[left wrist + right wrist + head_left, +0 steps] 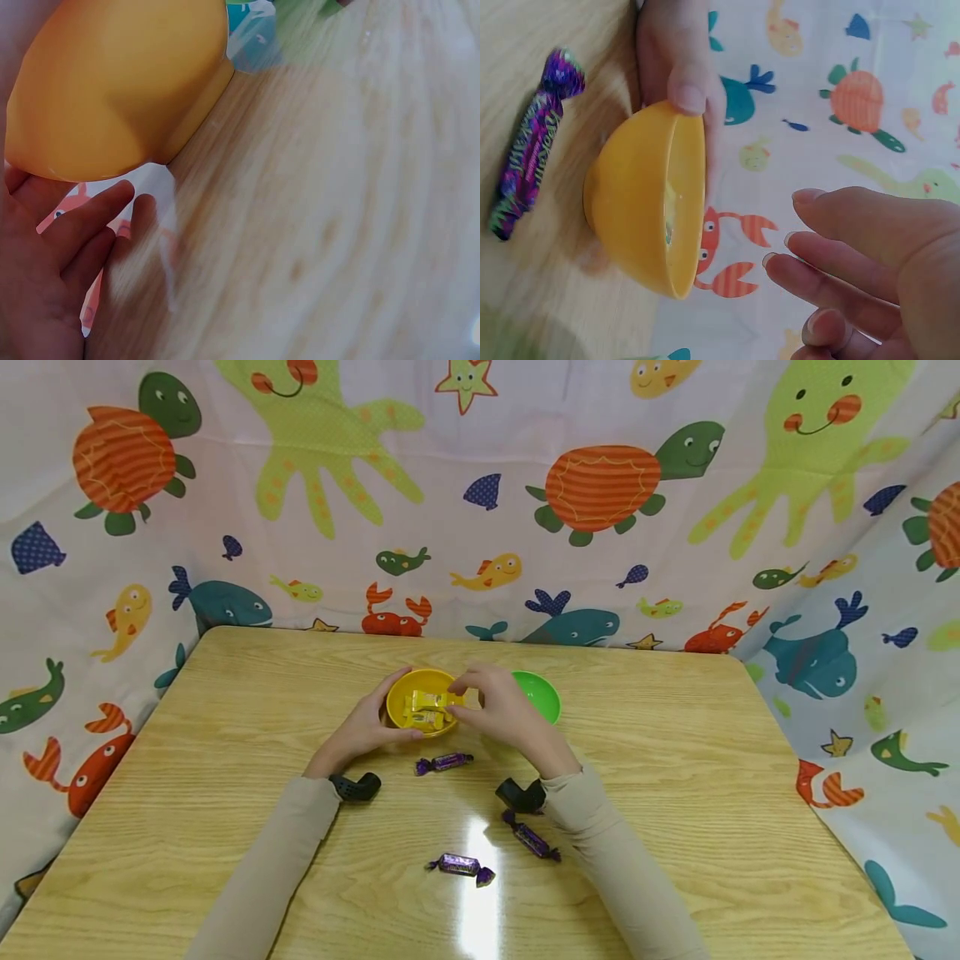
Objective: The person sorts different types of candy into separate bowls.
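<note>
My left hand (pixel 363 724) holds a yellow bowl (pixel 422 677) from its left side, thumb at the near rim and fingers round the far side. In the right wrist view the left thumb lies against the rim of the bowl (pixel 626 199). Inside the bowl lie several yellow-wrapped candies (pixel 429 700). Over the bowl's right edge is my right hand (pixel 501 708), its fingers pointing toward the candies. The right wrist view shows that hand (pixel 870 277) with thumb and fingers apart and nothing between them. A green bowl (pixel 542 695) stands just right of the yellow one, partly hidden by the right hand.
Three purple-wrapped candies lie on the wooden table (pixel 247 718): one candy (pixel 444 762) just in front of the yellow bowl, another (pixel 459 864) nearer me, the third (pixel 532 841) beside my right forearm. A curtain with sea animals (pixel 465 443) hangs behind the table.
</note>
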A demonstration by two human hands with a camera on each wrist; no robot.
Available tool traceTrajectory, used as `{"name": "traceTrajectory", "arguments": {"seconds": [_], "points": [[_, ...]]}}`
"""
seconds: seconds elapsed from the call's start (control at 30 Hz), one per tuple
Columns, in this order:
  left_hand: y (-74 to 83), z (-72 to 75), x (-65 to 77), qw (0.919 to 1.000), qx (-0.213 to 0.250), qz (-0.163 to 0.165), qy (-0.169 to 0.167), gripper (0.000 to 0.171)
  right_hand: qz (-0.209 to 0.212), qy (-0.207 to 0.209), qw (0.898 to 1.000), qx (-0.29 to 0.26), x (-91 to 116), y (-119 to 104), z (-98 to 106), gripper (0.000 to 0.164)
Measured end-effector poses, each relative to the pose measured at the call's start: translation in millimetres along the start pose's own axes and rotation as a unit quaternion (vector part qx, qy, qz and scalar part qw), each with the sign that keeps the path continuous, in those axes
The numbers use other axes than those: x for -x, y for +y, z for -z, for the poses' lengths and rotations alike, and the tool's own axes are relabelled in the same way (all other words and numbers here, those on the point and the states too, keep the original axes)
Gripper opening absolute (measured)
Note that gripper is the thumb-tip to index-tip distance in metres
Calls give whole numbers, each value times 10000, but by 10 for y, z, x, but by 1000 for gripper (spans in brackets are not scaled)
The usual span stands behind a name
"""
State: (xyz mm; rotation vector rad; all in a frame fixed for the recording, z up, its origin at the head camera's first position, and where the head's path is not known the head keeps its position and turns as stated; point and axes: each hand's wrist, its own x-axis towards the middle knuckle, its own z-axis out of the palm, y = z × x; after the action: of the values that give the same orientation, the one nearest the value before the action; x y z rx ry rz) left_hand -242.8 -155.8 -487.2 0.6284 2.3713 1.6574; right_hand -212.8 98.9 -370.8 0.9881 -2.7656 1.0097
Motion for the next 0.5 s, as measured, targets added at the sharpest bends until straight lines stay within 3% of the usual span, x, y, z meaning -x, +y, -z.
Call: {"name": "traceTrajectory", "arguments": {"seconds": [0.27,0.5], "points": [[4,-11,-6,10000,-26,8,20,105,-154,199,9992,-304,323,5,-58,16],[13,-9,7,10000,55,28,13,105,-174,-241,9986,-431,431,127,-269,18]]}}
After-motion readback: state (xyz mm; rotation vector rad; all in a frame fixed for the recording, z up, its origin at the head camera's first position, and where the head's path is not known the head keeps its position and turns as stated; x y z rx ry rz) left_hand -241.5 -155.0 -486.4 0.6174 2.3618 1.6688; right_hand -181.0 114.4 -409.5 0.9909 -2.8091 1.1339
